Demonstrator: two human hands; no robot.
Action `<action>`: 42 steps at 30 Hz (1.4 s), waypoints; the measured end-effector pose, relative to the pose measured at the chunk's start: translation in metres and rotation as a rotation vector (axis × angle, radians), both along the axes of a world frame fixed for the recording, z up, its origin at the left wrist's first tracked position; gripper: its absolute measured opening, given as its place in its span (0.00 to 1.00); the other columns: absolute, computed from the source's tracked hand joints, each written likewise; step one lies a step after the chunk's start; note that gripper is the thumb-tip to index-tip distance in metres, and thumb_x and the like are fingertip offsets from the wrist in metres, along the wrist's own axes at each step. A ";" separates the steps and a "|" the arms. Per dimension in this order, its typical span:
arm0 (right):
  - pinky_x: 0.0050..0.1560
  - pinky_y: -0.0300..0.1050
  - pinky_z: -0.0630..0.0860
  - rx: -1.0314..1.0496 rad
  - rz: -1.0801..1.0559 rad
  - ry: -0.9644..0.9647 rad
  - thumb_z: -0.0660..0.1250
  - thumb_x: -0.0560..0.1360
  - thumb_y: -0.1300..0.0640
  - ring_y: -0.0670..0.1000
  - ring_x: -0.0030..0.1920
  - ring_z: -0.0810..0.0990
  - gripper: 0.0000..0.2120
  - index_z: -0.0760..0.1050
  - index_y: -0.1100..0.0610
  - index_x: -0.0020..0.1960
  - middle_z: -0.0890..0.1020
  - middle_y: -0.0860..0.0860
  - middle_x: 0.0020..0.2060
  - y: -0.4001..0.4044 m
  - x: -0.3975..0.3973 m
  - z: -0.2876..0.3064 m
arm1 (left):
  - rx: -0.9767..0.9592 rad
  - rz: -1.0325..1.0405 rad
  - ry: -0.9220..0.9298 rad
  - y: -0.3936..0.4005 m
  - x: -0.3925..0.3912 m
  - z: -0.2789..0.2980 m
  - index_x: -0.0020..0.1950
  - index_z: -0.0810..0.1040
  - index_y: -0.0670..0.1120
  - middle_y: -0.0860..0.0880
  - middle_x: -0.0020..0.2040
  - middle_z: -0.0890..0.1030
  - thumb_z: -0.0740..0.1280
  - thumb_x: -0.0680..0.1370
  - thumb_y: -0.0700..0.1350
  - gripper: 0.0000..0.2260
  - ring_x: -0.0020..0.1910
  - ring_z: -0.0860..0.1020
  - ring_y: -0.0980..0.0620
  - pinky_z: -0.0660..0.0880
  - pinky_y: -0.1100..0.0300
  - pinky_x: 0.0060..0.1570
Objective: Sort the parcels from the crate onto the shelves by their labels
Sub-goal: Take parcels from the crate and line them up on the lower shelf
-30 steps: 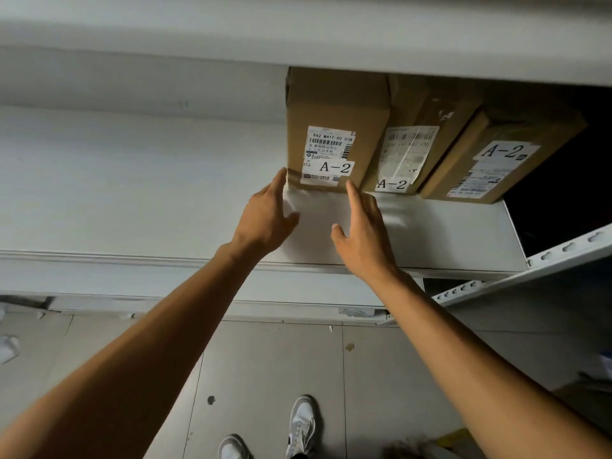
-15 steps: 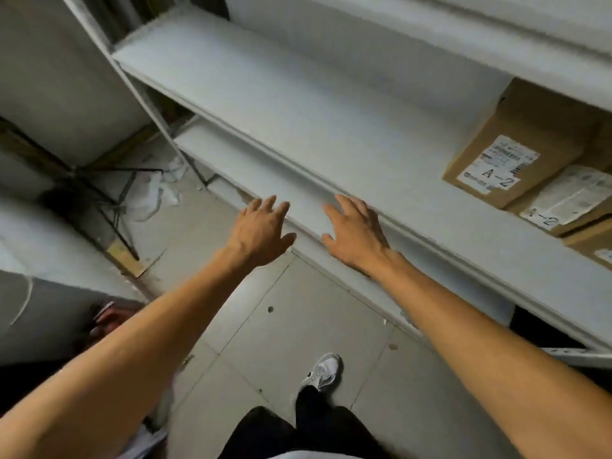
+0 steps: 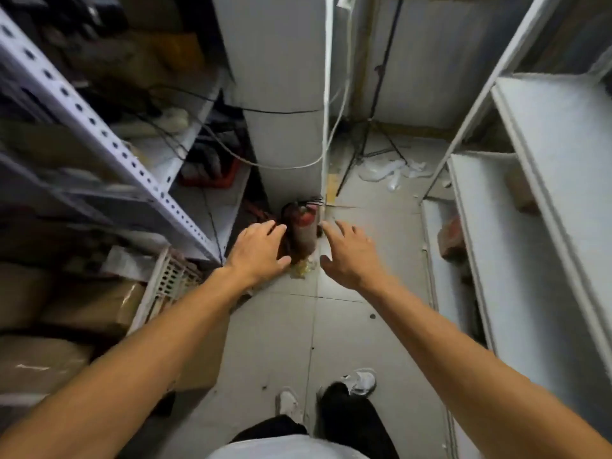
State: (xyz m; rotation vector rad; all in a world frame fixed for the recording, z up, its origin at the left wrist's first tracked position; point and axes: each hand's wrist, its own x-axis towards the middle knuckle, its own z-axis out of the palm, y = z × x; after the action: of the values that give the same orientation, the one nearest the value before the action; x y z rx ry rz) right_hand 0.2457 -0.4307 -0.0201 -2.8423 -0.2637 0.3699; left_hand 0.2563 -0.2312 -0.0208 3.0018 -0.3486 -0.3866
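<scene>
Nearest the camera, a white shirt hem and dark trousers are seen at the bottom edge, w/ two white shoes (image 3: pixel 362 380) planted on the grey tiled floor (image 3: pixel 271 342). Both bare forearms are stretched fwd over the aisle. The left hand (image 3: pixel 258 250) is held palm down, fingers loosely spread, nothing grasped; the right hand (image 3: pixel 351 256) is likewise released, fingers splayed, nothing held. Neither hand is seen touching anything. At lower left, brown parcels (image 3: pixel 89 309) are stacked, wrapped in tape, labels not readable; just beside them the white slatted wall of the crate (image 3: pixel 165 283) is seen, tilted, approx. level w/ the left wrist. Whether all the parcels lie inside the crate cannot be told. On the right, white shelves (image 3: pixel 546 226) run away from the viewer, w/ a reddish-brown item (image 3: pixel 450 236) lying on the lowest level, too blurred to identify. Between the two hands, further on, a dark red fire extinguisher (image 3: pixel 303 230) is stood upright on the floor at the foot of a white pillar (image 3: pixel 284 94). On the left, a perforated metal rack (image 3: pixel 99 127) is loaded w/ dark clutter and cables. Beyond the pillar, a thin black tripod stand (image 3: pixel 367 140) and crumpled white plastic (image 3: pixel 390 170) are seen on the floor near the back wall.
</scene>
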 end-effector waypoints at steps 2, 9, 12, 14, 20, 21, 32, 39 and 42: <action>0.69 0.59 0.65 0.007 0.124 -0.002 0.66 0.77 0.47 0.62 0.74 0.62 0.35 0.54 0.49 0.79 0.61 0.56 0.77 0.054 -0.001 0.002 | 0.003 0.147 0.008 0.055 -0.026 0.000 0.76 0.65 0.46 0.42 0.74 0.68 0.68 0.75 0.57 0.32 0.72 0.67 0.41 0.63 0.49 0.71; 0.68 0.61 0.67 0.053 0.537 0.003 0.67 0.75 0.49 0.62 0.71 0.64 0.33 0.59 0.50 0.77 0.66 0.57 0.73 0.220 -0.014 0.018 | -0.052 0.641 0.012 0.197 -0.112 0.014 0.74 0.66 0.46 0.42 0.73 0.68 0.69 0.74 0.56 0.31 0.71 0.67 0.40 0.63 0.50 0.71; 0.68 0.61 0.66 0.036 0.696 -0.003 0.67 0.75 0.48 0.62 0.71 0.65 0.35 0.58 0.49 0.78 0.66 0.57 0.73 0.277 -0.011 0.024 | -0.044 0.816 -0.015 0.235 -0.140 0.022 0.75 0.65 0.47 0.42 0.76 0.66 0.68 0.75 0.57 0.31 0.72 0.66 0.40 0.64 0.49 0.72; 0.68 0.60 0.66 0.044 0.789 -0.006 0.67 0.75 0.48 0.61 0.71 0.65 0.35 0.58 0.49 0.78 0.66 0.55 0.73 0.312 -0.008 0.026 | -0.057 0.933 -0.013 0.257 -0.154 0.027 0.78 0.61 0.48 0.44 0.78 0.62 0.68 0.77 0.56 0.33 0.74 0.64 0.41 0.62 0.48 0.73; 0.70 0.60 0.64 0.021 1.008 0.042 0.67 0.76 0.49 0.62 0.72 0.64 0.35 0.57 0.49 0.78 0.64 0.55 0.75 0.401 0.006 0.036 | -0.086 1.164 -0.053 0.307 -0.183 0.039 0.79 0.59 0.47 0.44 0.78 0.62 0.66 0.78 0.56 0.33 0.76 0.62 0.42 0.61 0.48 0.74; 0.69 0.60 0.65 0.017 1.034 0.049 0.67 0.76 0.49 0.62 0.72 0.64 0.34 0.57 0.49 0.78 0.64 0.56 0.74 0.414 0.008 0.038 | -0.082 1.195 -0.068 0.313 -0.185 0.042 0.78 0.60 0.46 0.44 0.77 0.63 0.66 0.78 0.56 0.33 0.75 0.63 0.42 0.62 0.49 0.73; 0.67 0.61 0.70 0.022 1.174 0.198 0.66 0.76 0.52 0.61 0.68 0.67 0.34 0.56 0.50 0.78 0.66 0.57 0.72 0.562 0.016 0.025 | -0.104 1.430 -0.119 0.406 -0.201 0.033 0.71 0.69 0.44 0.44 0.67 0.75 0.70 0.76 0.54 0.27 0.63 0.74 0.42 0.73 0.49 0.62; 0.61 0.60 0.75 0.002 1.029 0.260 0.64 0.75 0.48 0.64 0.64 0.72 0.33 0.57 0.56 0.75 0.71 0.59 0.66 0.665 0.032 -0.003 | -0.291 1.441 -0.072 0.537 -0.182 -0.009 0.62 0.69 0.53 0.50 0.50 0.80 0.64 0.73 0.62 0.22 0.49 0.81 0.47 0.81 0.51 0.47; 0.62 0.61 0.74 0.039 0.911 0.319 0.61 0.69 0.46 0.64 0.64 0.73 0.37 0.56 0.55 0.75 0.71 0.58 0.67 0.700 0.041 -0.019 | -0.464 1.425 -0.116 0.567 -0.164 -0.009 0.64 0.69 0.52 0.55 0.46 0.75 0.66 0.78 0.53 0.17 0.46 0.77 0.53 0.76 0.59 0.47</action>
State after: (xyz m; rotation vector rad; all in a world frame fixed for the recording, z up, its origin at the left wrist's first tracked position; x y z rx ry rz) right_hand 0.2870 0.2695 -0.0391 -2.3898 -1.4593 0.9466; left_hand 0.0920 0.3361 -0.0302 2.0776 1.3795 0.0373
